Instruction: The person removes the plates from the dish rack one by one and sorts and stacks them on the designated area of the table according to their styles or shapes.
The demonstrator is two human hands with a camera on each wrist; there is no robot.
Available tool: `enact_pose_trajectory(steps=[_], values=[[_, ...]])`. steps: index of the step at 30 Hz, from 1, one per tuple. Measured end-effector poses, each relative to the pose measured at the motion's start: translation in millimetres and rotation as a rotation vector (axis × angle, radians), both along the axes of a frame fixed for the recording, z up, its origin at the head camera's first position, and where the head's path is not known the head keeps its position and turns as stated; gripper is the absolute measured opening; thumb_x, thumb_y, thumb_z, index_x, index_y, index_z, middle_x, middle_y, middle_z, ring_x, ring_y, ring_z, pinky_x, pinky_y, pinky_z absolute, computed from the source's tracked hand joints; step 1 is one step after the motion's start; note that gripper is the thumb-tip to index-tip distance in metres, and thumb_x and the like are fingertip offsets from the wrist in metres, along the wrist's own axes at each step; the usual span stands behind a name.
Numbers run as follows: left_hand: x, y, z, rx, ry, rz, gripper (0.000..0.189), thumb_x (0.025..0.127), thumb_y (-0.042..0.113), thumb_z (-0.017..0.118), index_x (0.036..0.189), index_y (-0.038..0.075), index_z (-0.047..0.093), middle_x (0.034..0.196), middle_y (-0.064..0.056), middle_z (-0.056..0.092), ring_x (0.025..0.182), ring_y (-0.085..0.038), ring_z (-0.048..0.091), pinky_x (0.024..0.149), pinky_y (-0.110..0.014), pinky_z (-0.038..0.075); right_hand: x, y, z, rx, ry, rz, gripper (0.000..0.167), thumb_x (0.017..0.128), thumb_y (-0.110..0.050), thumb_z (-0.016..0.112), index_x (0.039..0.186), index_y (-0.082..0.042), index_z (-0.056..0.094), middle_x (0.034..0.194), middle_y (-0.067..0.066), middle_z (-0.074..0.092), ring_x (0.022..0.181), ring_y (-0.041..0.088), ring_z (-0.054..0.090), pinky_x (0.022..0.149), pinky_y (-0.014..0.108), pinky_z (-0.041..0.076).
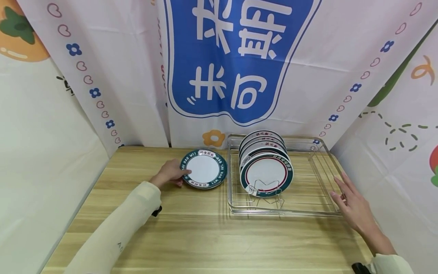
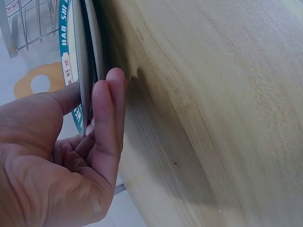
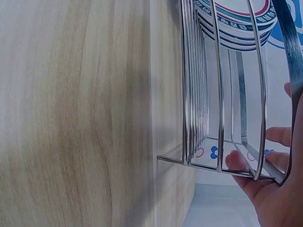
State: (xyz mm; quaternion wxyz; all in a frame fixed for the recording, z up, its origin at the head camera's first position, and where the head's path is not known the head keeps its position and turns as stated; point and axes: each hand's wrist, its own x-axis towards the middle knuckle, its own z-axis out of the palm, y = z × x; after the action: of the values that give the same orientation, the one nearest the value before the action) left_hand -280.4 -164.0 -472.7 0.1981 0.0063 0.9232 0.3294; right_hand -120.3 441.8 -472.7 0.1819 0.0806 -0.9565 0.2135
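Note:
My left hand (image 1: 171, 173) is at the left edge of a small stack of plates with green lettered rims. Its thumb lies over the rim of the top plate (image 1: 204, 169), and fingers reach below that rim. The left wrist view shows the plate (image 2: 72, 52) edge-on between thumb and fingers, with another plate (image 2: 96, 42) close beneath. On the far right, my right hand (image 1: 356, 207) rests at the right side of the wire dish rack (image 1: 318, 207). Its fingers are loosely extended, and the thumb (image 3: 236, 161) shows by the corner wires.
Several plates (image 1: 266, 176) stand in a row at the left of the dish rack, leaning in a bent-wire holder (image 1: 265, 186). The wooden table (image 1: 191, 239) meets printed cloth (image 1: 143, 114) at the back and both sides.

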Motion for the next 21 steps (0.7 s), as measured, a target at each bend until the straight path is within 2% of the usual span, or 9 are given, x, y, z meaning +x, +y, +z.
enact_pose_trajectory(steps=[6, 12, 21], values=[[-3.2, 1.2, -4.8, -0.109, -0.001, 0.005, 0.038, 0.102, 0.037, 0.071, 0.093, 0.000, 0.066, 0.066, -0.010, 0.070, 0.054, -0.018, 0.071, 0.053, -0.026, 0.055, 0.9, -0.9, -0.5, -0.006, 0.006, 0.007, 0.057, 0.105, -0.021, 0.063, 0.155, 0.003, 0.048, 0.166, 0.028, 0.034, 0.084, -0.009, 0.054, 0.064, 0.037, 0.051], [2.9, 6.2, -1.1, -0.213, -0.004, -0.006, 0.043, 0.102, 0.046, 0.069, 0.088, 0.005, 0.068, 0.067, -0.008, 0.071, 0.058, -0.019, 0.071, 0.054, -0.028, 0.050, 2.2, -1.2, 0.2, -0.003, 0.005, 0.000, 0.058, 0.106, -0.022, 0.062, 0.156, 0.002, 0.047, 0.168, 0.026, 0.033, 0.086, -0.010, 0.053, 0.064, 0.038, 0.050], [5.9, 8.8, 2.4, -0.276, 0.031, -0.055, 0.046, 0.103, 0.051, 0.065, 0.088, 0.008, 0.068, 0.070, -0.008, 0.071, 0.059, -0.020, 0.069, 0.056, -0.029, 0.050, 0.9, -1.4, -0.9, 0.005, 0.025, 0.008, 0.056, 0.105, -0.022, 0.063, 0.153, 0.004, 0.050, 0.167, 0.025, 0.034, 0.086, -0.011, 0.052, 0.064, 0.037, 0.050]])
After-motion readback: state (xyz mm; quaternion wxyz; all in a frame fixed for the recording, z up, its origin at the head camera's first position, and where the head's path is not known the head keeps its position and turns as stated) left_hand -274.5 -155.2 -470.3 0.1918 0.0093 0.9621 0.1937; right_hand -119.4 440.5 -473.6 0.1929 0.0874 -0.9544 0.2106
